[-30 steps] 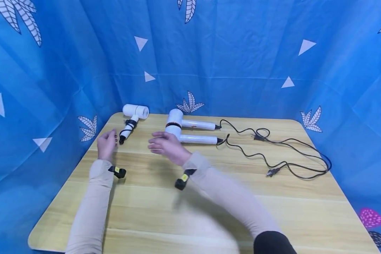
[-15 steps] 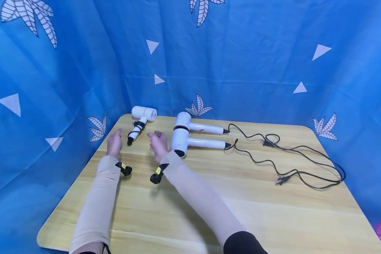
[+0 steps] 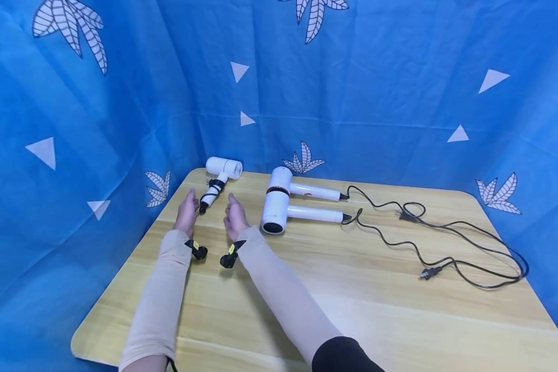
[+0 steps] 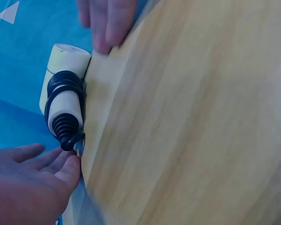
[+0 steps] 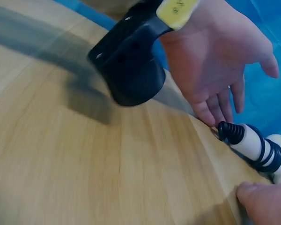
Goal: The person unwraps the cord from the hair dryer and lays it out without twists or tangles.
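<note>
A small white hair dryer (image 3: 224, 168) lies at the table's far left, with its black cord (image 3: 216, 184) wound round the handle. My left hand (image 3: 187, 212) is left of the handle's end, fingers extended and palm facing inward; in the left wrist view its fingertips (image 4: 71, 164) come close to the black cord sleeve. Right of the same handle is my right hand (image 3: 235, 217), fingers reaching forward and holding nothing. Two larger white hair dryers, a rear one (image 3: 280, 179) and a front one (image 3: 274, 211), lie together right of that hand.
Black cords (image 3: 414, 248) from the larger dryers spread over the right side of the wooden table (image 3: 376, 320), with a plug (image 3: 430, 273) on the tabletop. A blue patterned curtain (image 3: 362, 93) surrounds the back and sides.
My right hand has moved left, from in front of the larger dryers to beside the small dryer's handle. My left hand stays near the handle. The head view has turned left.
</note>
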Motion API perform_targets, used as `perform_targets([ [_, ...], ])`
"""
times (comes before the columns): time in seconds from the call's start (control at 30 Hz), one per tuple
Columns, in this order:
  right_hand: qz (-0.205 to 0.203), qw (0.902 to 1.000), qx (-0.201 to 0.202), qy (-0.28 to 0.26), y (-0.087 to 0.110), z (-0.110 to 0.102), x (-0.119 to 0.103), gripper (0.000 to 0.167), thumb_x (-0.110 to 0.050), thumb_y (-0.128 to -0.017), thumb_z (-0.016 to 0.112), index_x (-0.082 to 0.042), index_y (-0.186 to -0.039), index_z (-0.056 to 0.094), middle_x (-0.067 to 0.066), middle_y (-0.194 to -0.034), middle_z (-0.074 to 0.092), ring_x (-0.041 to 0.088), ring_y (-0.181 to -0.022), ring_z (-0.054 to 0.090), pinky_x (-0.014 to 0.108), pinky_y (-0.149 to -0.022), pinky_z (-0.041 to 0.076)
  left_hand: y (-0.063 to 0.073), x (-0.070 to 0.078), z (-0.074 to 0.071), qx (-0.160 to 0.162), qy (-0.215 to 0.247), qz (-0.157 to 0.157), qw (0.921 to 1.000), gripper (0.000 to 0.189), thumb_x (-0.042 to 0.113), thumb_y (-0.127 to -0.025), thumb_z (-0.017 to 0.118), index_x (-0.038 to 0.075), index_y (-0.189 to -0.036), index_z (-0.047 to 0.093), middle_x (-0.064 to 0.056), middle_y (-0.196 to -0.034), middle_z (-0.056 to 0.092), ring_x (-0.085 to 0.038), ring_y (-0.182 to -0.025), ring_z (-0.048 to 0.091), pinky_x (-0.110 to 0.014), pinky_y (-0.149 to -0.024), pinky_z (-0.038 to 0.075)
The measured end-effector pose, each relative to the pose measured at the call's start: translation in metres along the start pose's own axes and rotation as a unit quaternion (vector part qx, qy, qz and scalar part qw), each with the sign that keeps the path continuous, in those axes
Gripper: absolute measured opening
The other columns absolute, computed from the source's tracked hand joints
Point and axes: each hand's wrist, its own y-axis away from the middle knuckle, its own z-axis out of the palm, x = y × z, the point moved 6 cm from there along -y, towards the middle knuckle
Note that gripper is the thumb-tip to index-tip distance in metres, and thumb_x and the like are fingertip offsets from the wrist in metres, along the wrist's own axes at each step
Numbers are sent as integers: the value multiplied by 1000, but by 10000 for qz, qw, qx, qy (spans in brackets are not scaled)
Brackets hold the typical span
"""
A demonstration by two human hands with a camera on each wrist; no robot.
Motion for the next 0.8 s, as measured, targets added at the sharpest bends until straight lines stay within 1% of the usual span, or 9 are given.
perform_targets([
  [0.03,89,9999,-76,-14,0,1,2,60,-46,-107,46,0,-145,41,9,-119,50,27,-138,43,40,-128,30,0,-1,1,-50,38,-25,10000,80,60,-108,26,12,-166,0,-10,-176,3,-22,-164,9,-36,-135,9],
  [0.07,160,9998,-156,-3,-1,2,4,69,-48,-107,46,0,-155,32,15,-139,48,30,-153,29,47,-133,18,1,-2,3,-104,75,-37,9999,80,60,-108,25,11,-166,0,-10,-176,2,-22,-164,8,-35,-135,9],
  [0.1,198,9996,-221,3,-1,2,6,75,-48,-107,46,-2,-161,23,20,-159,36,32,-161,13,52,-134,9,2,-4,4,-169,106,-57,9998,80,60,-108,24,10,-166,0,-10,-176,2,-22,-164,7,-35,-135,9],
  [0.2,196,9989,-424,104,-5,5,10,71,-48,-108,44,-6,-162,26,23,-167,25,34,-162,8,53,-134,6,4,-7,9,-370,191,-91,9991,83,62,-107,22,7,-165,1,-13,-176,1,-25,-164,7,-37,-135,10],
  [0.27,199,9979,-570,221,-5,7,12,68,-47,-109,42,-10,-164,25,20,-174,1,36,-163,1,53,-134,4,7,-10,12,-462,225,-137,9986,85,64,-107,20,6,-165,2,-14,-175,3,-26,-163,9,-38,-135,11],
  [0.43,335,9979,-357,435,-2,7,15,56,-43,-108,45,-8,-153,44,14,-172,22,37,-163,6,56,-133,2,12,-18,25,-746,278,-349,9962,87,66,-106,16,3,-165,1,-15,-175,5,-28,-163,12,-40,-135,14],
  [0.5,215,9986,-158,452,-1,7,11,53,-40,-107,51,-5,-147,50,12,-166,35,37,-161,13,59,-133,4,12,-18,29,-800,245,-345,9959,88,66,-106,17,2,-164,2,-15,-175,6,-28,-163,13,-40,-135,16],
  [0.67,-150,9994,22,304,-1,9,0,47,-31,-103,57,2,-137,56,19,-147,54,34,-145,41,54,-128,22,12,-10,34,-691,97,-207,9973,91,68,-105,22,-2,-163,10,-18,-173,14,-29,-161,20,-40,-133,21],
  [0.8,-97,9993,205,306,2,2,-2,37,-24,-103,58,2,-129,60,22,-140,60,30,-123,54,49,-118,39,17,-6,34,-551,-145,-249,9981,91,67,-105,21,-5,-161,19,-21,-170,26,-29,-155,33,-36,-129,30],
])
